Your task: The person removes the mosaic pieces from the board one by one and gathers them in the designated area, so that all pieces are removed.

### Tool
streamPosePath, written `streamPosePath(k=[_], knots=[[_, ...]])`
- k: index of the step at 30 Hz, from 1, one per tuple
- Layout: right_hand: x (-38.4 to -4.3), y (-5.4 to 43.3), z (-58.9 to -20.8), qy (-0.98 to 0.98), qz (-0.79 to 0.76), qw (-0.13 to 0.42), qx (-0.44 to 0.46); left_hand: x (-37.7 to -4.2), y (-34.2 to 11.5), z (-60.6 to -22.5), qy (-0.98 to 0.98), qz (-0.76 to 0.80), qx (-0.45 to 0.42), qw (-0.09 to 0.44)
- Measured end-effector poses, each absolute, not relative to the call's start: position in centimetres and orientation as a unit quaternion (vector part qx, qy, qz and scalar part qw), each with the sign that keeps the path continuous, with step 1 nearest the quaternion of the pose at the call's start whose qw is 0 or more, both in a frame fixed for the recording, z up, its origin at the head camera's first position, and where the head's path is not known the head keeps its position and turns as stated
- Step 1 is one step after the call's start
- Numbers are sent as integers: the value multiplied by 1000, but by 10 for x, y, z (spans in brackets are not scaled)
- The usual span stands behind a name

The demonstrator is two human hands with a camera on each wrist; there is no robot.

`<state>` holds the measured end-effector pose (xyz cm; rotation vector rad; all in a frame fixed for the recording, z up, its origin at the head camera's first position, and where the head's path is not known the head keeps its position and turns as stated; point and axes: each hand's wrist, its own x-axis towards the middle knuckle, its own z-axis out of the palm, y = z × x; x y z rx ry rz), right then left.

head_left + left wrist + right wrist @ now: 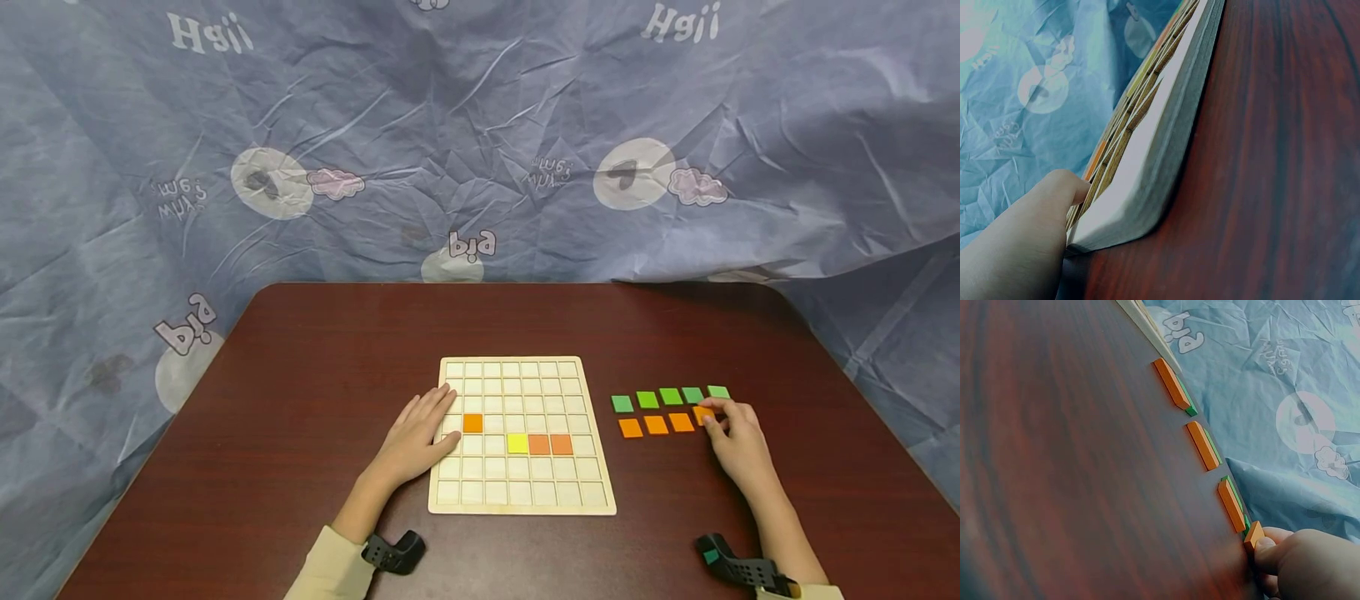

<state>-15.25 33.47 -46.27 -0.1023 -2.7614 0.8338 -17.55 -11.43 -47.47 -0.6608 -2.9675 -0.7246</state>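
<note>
A pale wooden grid board (517, 504) lies on the table. In its squares sit a dark orange tile (472, 423), a yellow tile (517, 443) and two lighter orange tiles (539, 445). My left hand (416, 437) rests on the board's left edge, fingers straight; its thumb lies over the rim in the left wrist view. Right of the board, my right hand (738, 442) pinches an orange tile (1254, 536) between thumb and fingers. That tile is tilted in the right wrist view, at the end of a row of orange tiles (656, 425).
Behind the orange row runs a row of several green tiles (670, 397). The dark red-brown table (262, 417) extends on all sides of the board. A blue printed cloth (450, 150) hangs behind the table. Each wrist wears a black device (393, 552).
</note>
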Motion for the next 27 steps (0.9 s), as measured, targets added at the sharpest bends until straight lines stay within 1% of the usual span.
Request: streamPosePath(k=[8,23,27], knots=[[-153,334,-463,-949,292,115,-39,-175,-115,-475,-949,-234,-209,5],[-151,334,-464,-948,296,110,-44,-175,-114,-476,-949,-233,-210,6],[-150,334,-464,-946,297,116,-49,-175,-114,-476,-950,-231,-210,6]])
